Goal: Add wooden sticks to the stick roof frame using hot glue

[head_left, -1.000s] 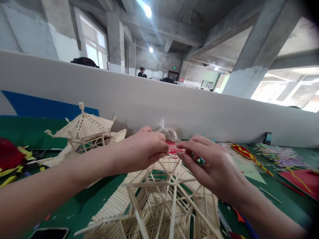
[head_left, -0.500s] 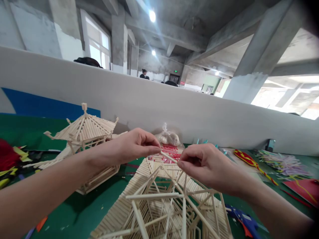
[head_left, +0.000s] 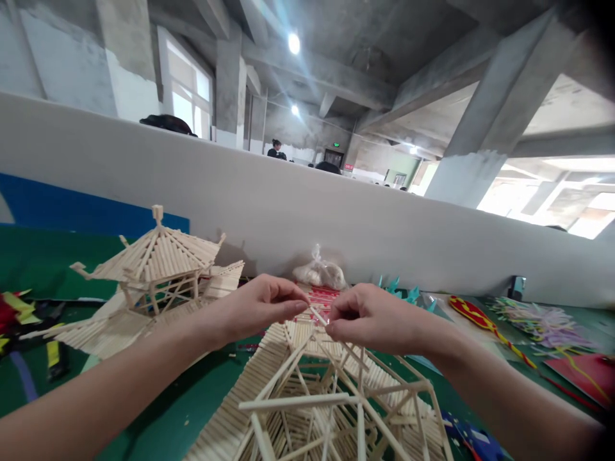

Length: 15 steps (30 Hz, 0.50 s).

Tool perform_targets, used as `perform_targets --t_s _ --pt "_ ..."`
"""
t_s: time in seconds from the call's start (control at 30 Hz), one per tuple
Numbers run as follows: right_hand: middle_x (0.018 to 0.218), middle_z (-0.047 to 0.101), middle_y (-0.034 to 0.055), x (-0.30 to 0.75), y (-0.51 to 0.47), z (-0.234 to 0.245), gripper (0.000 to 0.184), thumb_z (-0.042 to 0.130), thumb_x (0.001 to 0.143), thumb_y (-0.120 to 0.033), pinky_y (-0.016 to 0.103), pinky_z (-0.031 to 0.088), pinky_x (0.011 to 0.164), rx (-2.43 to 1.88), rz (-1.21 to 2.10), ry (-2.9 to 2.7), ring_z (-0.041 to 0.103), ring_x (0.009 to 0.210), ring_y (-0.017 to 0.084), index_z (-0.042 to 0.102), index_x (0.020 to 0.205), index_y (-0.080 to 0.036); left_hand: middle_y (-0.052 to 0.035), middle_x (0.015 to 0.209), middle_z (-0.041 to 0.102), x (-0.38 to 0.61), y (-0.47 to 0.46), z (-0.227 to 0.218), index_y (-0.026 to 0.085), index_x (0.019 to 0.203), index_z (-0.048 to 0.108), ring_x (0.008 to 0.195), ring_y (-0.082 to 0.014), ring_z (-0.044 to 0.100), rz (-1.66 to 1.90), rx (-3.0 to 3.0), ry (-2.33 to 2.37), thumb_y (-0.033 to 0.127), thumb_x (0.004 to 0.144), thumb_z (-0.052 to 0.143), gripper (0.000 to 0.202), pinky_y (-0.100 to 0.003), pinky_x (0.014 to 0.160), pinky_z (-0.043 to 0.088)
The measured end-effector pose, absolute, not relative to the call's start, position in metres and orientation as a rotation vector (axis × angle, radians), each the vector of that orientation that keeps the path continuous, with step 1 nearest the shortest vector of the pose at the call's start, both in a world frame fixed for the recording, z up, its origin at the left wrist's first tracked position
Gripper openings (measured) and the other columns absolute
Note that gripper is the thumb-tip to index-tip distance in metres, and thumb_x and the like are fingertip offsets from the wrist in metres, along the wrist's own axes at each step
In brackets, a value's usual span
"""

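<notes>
Between my two hands is a short, pale wooden stick (head_left: pixel 318 315). My left hand (head_left: pixel 269 306) pinches its left end, while the fingers of my right hand (head_left: pixel 358 314) close on its right end. Both hands are above the far part of a stick-built frame (head_left: pixel 300 403), whose open beams rise over slatted roof-like panels. I cannot tell whether the stick touches the frame. To the left, behind my left forearm, stands a stick-built pavilion model (head_left: pixel 161 253) with a pointed roof and upturned corners.
A clear bag of pale pieces (head_left: pixel 319 274) rests against the white partition (head_left: pixel 269 211). Red sticks (head_left: pixel 324 296) lie before it. At right are a red-and-yellow braided item (head_left: pixel 473 312), pastel strips (head_left: pixel 542 323), a red card (head_left: pixel 579 374) and a blue tool (head_left: pixel 473 442).
Both hands have come lower in the picture, and my right hand has shifted left, closer to my left hand. The stick stays between them. The view has tilted slightly.
</notes>
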State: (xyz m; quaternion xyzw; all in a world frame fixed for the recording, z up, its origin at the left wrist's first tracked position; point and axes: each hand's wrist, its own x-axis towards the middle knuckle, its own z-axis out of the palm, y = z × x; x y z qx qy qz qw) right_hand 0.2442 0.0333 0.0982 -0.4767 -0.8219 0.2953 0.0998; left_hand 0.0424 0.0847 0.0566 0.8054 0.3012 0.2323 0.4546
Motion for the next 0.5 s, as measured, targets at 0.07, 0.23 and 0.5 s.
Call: perform_targets --t_s 0.07,0.23,0.5 --pt "0.052 0.03 -0.0061 0.244 0.033 0.096 0.019 0.045 0.073 -0.019 0.023 0.022 0.042 -1.433 0.858 -2.438 0.029 0.046 0.008 0.037 0.055 -0.02 0.0024 0.064 0.051 0.041 0.079 0.051 0.014 0.089 0.062 0.056 -0.0086 0.039 0.566 1.992 0.758 0.039 0.082 0.048 0.03 -0.021 0.05 0.031" --pt "0.053 0.029 -0.0058 0.24 0.034 0.093 0.021 0.045 0.072 -0.02 0.023 0.023 0.043 -1.411 0.798 -2.487 0.028 0.048 0.008 0.032 0.055 -0.02 0.0025 0.063 0.049 0.042 0.066 0.047 0.013 0.08 0.063 0.057 -0.0091 0.039 0.61 2.007 0.825 0.034 0.08 0.049 0.025 -0.022 0.05 0.03" --pt "0.051 0.027 -0.0065 0.237 0.032 0.092 0.018 0.045 0.068 -0.018 0.022 0.022 0.041 -1.474 0.741 -2.499 0.027 0.047 0.008 0.035 0.053 -0.02 0.0045 0.057 0.041 0.05 0.067 0.047 0.014 0.081 0.063 0.049 -0.0083 0.03 0.66 1.927 0.903 0.041 0.081 0.045 0.033 -0.021 0.042 0.022"
